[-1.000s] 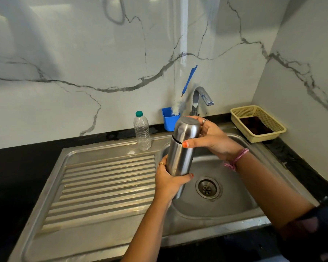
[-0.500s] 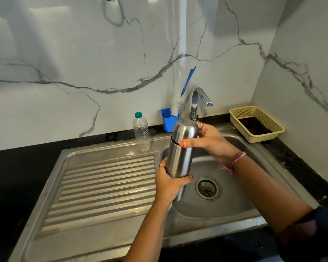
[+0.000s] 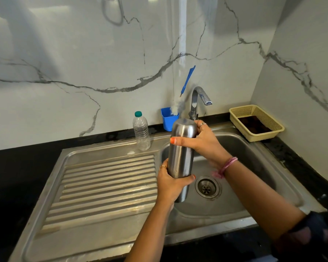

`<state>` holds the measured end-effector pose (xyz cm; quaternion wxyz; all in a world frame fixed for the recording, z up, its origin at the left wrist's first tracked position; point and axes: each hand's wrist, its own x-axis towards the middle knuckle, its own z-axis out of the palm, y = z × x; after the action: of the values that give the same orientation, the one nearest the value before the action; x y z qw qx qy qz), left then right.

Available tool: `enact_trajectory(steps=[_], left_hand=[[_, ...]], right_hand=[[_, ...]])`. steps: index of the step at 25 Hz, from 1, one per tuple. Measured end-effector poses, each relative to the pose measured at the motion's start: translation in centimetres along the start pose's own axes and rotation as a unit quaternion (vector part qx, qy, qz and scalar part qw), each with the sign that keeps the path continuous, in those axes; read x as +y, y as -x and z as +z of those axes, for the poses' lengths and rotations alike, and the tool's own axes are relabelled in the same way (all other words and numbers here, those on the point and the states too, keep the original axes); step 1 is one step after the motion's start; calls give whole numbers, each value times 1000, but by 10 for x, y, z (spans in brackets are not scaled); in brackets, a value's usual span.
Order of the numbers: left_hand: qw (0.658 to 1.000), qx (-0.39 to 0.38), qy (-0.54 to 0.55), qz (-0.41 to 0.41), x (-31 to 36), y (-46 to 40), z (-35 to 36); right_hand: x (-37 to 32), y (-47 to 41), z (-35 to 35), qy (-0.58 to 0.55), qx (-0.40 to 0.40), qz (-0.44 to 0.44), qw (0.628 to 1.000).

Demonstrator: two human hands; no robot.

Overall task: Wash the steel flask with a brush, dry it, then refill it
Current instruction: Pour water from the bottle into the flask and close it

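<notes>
Hands [image 3: 204,144] unmoved on flask [image 3: 180,159]; cap seam now closed

There is just one camera, and it sits on the person's head. It looks forward and down, from above the front edge of a steel sink [image 3: 110,233]. The picture is very wide, so straight lines bend near the edges. The two arms come in from the bottom, close to the camera. The tap [image 3: 196,99] and the marble wall [image 3: 64,53] are farther back, facing the camera. A side wall [image 3: 307,53] closes the right part of the picture
</notes>
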<state>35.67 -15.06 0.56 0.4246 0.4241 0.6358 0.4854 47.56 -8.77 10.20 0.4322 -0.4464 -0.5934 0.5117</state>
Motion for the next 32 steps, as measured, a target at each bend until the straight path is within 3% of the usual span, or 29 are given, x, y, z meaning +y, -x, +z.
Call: enact_trajectory(steps=[4,8,13,18,25,32], left_hand=[[998,-66,-13,-9,7,1,-11],[994,-106,-32,-6,13,2,-13],[995,-96,-19,-1,19,1,-13],[996,-85,-16,14,27,-4,-15],[997,-71,10,10,27,-9,-11],[997,-72,17,16,26,-16,-15]], right_hand=[[-11,-15,-36,-24,-233,-7,972],[-15,-19,-35,28,-319,-37,947],[-10,-14,-18,-43,-234,-63,969],[-13,-9,-5,-46,-123,-50,990],[-22,-3,13,-99,-16,-24,995],[-30,-5,20,-81,0,-20,997]])
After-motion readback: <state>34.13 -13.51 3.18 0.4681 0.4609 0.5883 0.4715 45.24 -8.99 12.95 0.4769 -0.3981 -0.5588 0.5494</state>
